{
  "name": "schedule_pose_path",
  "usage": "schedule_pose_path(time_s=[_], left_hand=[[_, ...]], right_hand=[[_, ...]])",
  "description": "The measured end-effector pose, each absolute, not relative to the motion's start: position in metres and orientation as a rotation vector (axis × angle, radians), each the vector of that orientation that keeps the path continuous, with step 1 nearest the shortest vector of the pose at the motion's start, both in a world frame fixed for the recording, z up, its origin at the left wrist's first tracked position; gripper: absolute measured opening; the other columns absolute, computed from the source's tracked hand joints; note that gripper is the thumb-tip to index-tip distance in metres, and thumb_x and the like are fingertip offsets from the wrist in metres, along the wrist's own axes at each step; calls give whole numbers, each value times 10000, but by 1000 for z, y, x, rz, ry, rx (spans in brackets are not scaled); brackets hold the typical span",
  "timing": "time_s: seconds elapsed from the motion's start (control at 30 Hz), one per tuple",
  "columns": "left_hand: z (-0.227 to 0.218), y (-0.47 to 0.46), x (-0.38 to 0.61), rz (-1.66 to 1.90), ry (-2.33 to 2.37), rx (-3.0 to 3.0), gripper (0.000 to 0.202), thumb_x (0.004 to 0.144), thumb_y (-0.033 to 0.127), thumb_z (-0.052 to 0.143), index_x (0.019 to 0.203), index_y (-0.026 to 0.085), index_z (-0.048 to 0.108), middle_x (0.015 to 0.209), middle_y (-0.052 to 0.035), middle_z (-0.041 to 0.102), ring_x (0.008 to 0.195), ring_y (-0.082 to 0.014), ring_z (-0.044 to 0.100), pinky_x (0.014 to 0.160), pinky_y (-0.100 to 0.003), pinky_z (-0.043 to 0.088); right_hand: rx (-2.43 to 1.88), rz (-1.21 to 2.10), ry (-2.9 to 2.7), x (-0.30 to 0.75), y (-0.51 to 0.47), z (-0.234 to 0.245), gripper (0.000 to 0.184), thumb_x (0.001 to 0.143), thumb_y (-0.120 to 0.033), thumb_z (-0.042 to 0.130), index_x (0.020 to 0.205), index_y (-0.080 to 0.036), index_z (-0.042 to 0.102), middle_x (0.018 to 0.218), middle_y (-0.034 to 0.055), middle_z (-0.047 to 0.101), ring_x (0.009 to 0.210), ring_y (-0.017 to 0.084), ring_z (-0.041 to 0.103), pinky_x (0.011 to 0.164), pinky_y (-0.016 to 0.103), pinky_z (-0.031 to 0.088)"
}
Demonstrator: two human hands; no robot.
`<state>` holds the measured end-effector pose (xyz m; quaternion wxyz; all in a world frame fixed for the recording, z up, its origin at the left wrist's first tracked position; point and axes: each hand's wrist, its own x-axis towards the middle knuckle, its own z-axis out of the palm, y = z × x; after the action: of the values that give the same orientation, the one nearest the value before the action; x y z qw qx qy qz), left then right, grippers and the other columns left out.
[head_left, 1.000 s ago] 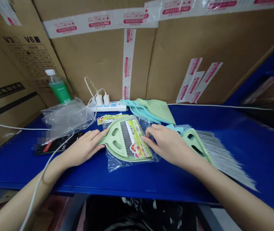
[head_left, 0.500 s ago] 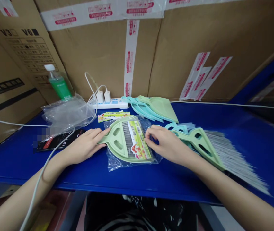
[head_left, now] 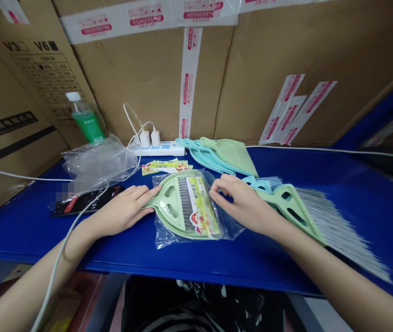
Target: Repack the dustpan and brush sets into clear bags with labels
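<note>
1. My left hand (head_left: pixel 123 210) is closed lightly on the handle (head_left: pixel 152 203) of a green dustpan-and-brush set (head_left: pixel 184 205), the handle lying between thumb and forefinger. My right hand (head_left: pixel 239 200) is curled, thumb and forefinger nearly meeting, at the set's three o'clock side by a clear bag (head_left: pixel 232 226); whether it pinches the film, I cannot tell.
2. The set lies flat on the blue table (head_left: pixel 123 258) between my hands, the brush nested in the pan. The bag is around its wide part, leaving the handle out at nine o'clock. A printed card (head_left: pixel 201 205) lies across the bristles.
3. I judge the set light and stiff, its plastic smooth and not easily broken. The film should be thin, soft and slippery, creasing easily, and the card could slide or bend. The handle looks the surest hold; the bag is best taken by a loose edge.
4. The long axis runs roughly nine to three: handle to nine, the pan's straight front edge and the bristles to three.
5. Around the set, more cards (head_left: pixel 165 167) lie at eleven o'clock, spare dustpans (head_left: pixel 234 154) at one and loose brushes (head_left: pixel 334 226) at three, their bristles toward four. A phone (head_left: pixel 79 205) lies at nine, and a heap of clear plastic (head_left: pixel 101 161) at ten.
</note>
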<state>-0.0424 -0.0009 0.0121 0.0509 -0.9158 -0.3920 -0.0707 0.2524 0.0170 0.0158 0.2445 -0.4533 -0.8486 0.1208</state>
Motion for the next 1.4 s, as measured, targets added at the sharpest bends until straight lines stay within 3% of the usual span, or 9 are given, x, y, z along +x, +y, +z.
schedule_pose_path(time_s=[0.2, 0.33, 0.5, 0.63, 0.73, 0.83, 0.93, 1.07, 1.4], left_hand=[[14, -2, -44, -266, -1216, -2791, 580, 1009, 465, 170, 1453, 141, 356, 988, -97, 589, 882, -205, 560, 851, -338, 481], [13, -4, -44, -261, -1181, -2792, 566, 1013, 445, 168, 1454, 140, 349, 1014, -105, 597, 890, -208, 556, 850, -347, 482], [12, -4, -44, -267, -1129, -2785, 556, 1016, 431, 170, 1446, 138, 364, 1017, -111, 603, 885, -211, 551, 857, -360, 480], [14, -4, -46, -283, -1153, -2782, 538, 1015, 424, 195, 1447, 154, 370, 1019, -107, 598, 889, -210, 551, 868, -363, 475], [15, -5, -48, -284, -1169, -2791, 535, 1015, 420, 206, 1446, 152, 373, 1024, -109, 598, 902, -213, 554, 878, -367, 472], [17, -6, -48, -273, -1193, -2841, 522, 1014, 424, 218, 1453, 183, 365, 1012, -96, 598, 922, -212, 563, 894, -368, 470], [18, -7, -48, -273, -1183, -2894, 512, 1014, 420, 230, 1447, 189, 375, 1006, -93, 599, 941, -212, 573, 902, -363, 473], [19, -8, -47, -252, -1141, -2968, 493, 1015, 399, 251, 1423, 171, 408, 1069, -107, 611, 983, -209, 581, 923, -353, 474], [17, -7, -48, -232, -1133, -3012, 425, 1000, 339, 331, 1372, 189, 470, 1124, -107, 640, 1069, -227, 588, 982, -403, 466]], right_hand=[[-1140, 608, -2215, 255, 22, 19, 270, 919, -254, 380, 983, -211, 639, 799, 31, 576, 704, 171, 534, 652, 308, 431], [-1215, 573, -2264, 251, 20, 11, 409, 896, -350, 455, 1225, -141, 577, 664, -17, 502, 612, 166, 496, 574, 295, 391], [-1288, 667, -2302, 252, 20, 7, 571, 806, -310, 589, 1336, -128, 476, 713, -13, 605, 578, 151, 519, 537, 282, 394], [-1385, 799, -2244, 256, 23, 10, 588, 784, -261, 614, 1325, -80, 471, 762, 14, 662, 585, 154, 571, 569, 296, 458], [-1358, 830, -2197, 260, 24, 15, 468, 782, -203, 588, 1240, -113, 556, 733, 12, 676, 571, 154, 604, 575, 297, 495], [-1299, 583, -2192, 266, 22, 22, 322, 826, -180, 503, 1113, -179, 649, 711, 16, 687, 608, 168, 634, 593, 307, 515], [-1283, 157, -2177, 269, 21, 34, 319, 874, -166, 416, 1040, -182, 688, 834, 67, 711, 749, 200, 668, 691, 347, 527], [-1260, -46, -2257, 252, 34, 54, 359, 889, -120, 396, 1113, -176, 671, 1076, 96, 703, 948, 226, 662, 828, 381, 502], [-1428, -54, -2563, 150, 107, 43, 435, 880, -26, 420, 1245, -173, 605, 1098, 131, 697, 992, 241, 647, 776, 331, 474]])
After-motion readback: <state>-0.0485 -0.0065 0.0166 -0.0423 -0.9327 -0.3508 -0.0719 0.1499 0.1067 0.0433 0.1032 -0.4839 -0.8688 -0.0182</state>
